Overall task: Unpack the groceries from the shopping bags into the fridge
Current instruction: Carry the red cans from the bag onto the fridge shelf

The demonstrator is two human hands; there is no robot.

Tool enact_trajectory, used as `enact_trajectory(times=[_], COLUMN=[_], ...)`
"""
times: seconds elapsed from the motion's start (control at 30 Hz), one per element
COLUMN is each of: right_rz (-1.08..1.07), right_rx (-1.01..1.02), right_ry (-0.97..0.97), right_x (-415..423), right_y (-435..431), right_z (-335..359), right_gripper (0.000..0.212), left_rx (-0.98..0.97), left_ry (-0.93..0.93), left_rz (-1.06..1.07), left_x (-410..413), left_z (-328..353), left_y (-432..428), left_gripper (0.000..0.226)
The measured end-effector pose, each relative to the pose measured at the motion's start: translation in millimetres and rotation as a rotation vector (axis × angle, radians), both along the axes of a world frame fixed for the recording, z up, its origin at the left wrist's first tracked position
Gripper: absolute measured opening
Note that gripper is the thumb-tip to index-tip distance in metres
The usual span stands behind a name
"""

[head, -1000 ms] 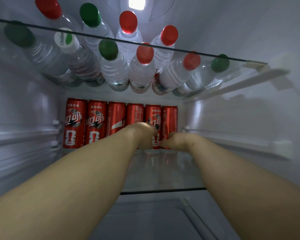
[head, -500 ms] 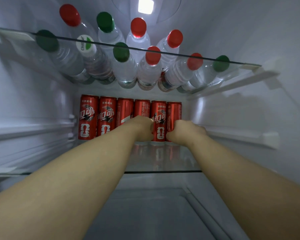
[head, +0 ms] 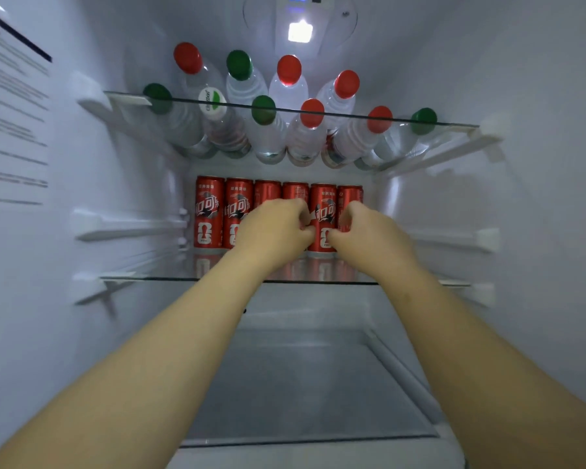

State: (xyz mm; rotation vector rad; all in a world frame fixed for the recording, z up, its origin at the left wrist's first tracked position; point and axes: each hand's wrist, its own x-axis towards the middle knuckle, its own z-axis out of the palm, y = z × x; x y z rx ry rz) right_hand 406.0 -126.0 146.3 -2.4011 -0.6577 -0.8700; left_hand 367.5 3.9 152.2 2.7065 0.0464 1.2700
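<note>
Closely, left hand (head: 273, 228) and right hand (head: 369, 231) curl fingers (head: 296, 206) round slim, glossy red cans (head: 208, 214); glass shelf (head: 149, 278) beneath.

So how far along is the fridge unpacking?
Done: water bottles stand on the upper shelf, and six red cans line the middle shelf. In hand: left hand and right hand grip the fifth can. Left: unclear, the bags are out of view.
</note>
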Motion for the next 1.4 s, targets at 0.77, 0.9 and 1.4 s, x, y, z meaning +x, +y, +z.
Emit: enact_trajectory(times=[0.77, 0.9, 1.4], right_rz=[0.168, 0.147, 0.003], right_rx=[0.134, 0.167, 0.172], right_ry=[0.198, 0.248, 0.336], right_x=[-74, -81, -137], right_y=[-17, -18, -44], right_z=[-170, -196, -252], right_gripper=[0.029, 0.025, 0.027], left_rx=[-0.136, -0.144, -0.073], left_ry=[0.013, 0.075, 0.129], left_rz=[-0.046, -0.035, -0.236], left_x=[-88, -94, -122], left_z=[-172, -195, -256], left_y=[-5, -6, -17], left_gripper=[0.027, 0.024, 0.029])
